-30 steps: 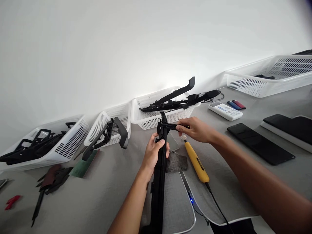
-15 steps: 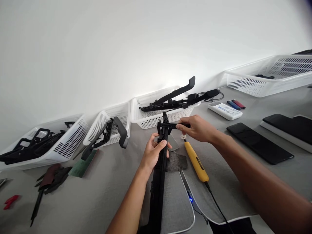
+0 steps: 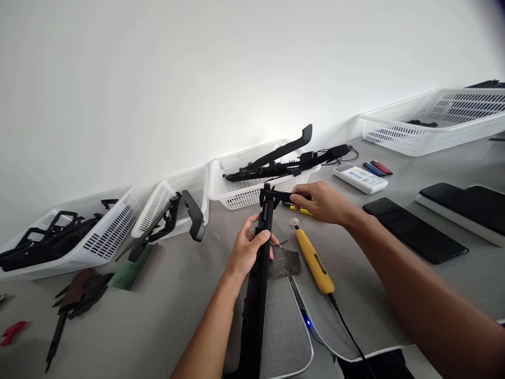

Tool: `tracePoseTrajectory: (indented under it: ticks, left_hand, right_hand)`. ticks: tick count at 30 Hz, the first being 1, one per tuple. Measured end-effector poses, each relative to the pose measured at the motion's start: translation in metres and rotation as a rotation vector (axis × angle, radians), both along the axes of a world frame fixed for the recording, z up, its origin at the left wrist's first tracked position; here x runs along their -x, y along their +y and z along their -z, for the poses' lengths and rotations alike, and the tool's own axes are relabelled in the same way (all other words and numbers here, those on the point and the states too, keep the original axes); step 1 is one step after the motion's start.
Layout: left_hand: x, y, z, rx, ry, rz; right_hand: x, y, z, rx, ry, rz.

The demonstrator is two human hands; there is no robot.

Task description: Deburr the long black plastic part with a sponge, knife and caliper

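My left hand (image 3: 248, 247) is closed around a long black plastic trim piece (image 3: 258, 279), thumb on top, fingers beneath. The piece rises from the lower edge of the view toward the baskets. In my right hand (image 3: 317, 201) is a black caliper (image 3: 279, 196), pinched between thumb and fingers. Its jaw end lies across the far tip of the trim piece; whether the jaws press on it I cannot tell. Below my right hand rests a yellow corded rotary tool (image 3: 314, 260) with a small pale disc at its tip. A dark grey cloth pad (image 3: 286, 264) lies beside the trim piece.
White baskets (image 3: 236, 200) with black plastic parts line the wall. To the right are a white box-shaped device (image 3: 360, 178), blue and red lighters (image 3: 381, 168) and a black phone-like slab (image 3: 414, 230). A green sheet (image 3: 132, 269) and a glove (image 3: 89, 295) lie left.
My right hand and the caliper have shifted slightly up and toward the trim piece's far tip. A yellow strip now shows under my right hand. The left hand keeps its hold.
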State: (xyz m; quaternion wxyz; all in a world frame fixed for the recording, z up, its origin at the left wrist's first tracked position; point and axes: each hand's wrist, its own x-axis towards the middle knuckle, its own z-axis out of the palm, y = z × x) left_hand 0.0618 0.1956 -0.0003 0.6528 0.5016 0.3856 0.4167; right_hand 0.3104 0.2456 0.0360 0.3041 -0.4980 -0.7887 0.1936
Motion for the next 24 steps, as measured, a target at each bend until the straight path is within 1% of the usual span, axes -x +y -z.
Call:
tracePoseTrajectory:
  ticks: [3,9,11,14,16,19,22,24]
  left_hand:
    - [0.001,0.001,0.001,-0.002,0.001,-0.001]
    - [0.001,0.002,0.0,-0.008,-0.01,-0.009]
    - [0.003,0.003,-0.001,-0.014,-0.025,-0.033]
    - [0.008,0.005,-0.002,-0.032,-0.054,-0.119]
    - [0.011,0.007,-0.001,-0.039,-0.077,-0.203]
    - [0.013,0.009,0.002,-0.042,-0.108,-0.285]
    - [0.013,0.011,0.007,-0.039,-0.122,-0.285]
    - [0.011,0.011,0.008,-0.035,-0.125,-0.276]
  right_hand:
    - [-0.002,0.0,0.0,0.021,-0.006,-0.022]
    - [-0.001,-0.001,0.0,0.033,0.033,-0.023]
    - [0.0,-0.001,0.001,0.061,0.066,0.01]
    - [0.0,0.001,0.003,0.091,0.085,0.127]
    - [-0.004,0.004,0.007,0.141,0.048,0.199]
    - [-0.011,0.007,0.013,0.251,-0.089,0.239]
    - [-0.018,0.006,0.018,0.304,-0.215,0.207]
    - [-0.019,0.004,0.021,0.303,-0.213,0.141]
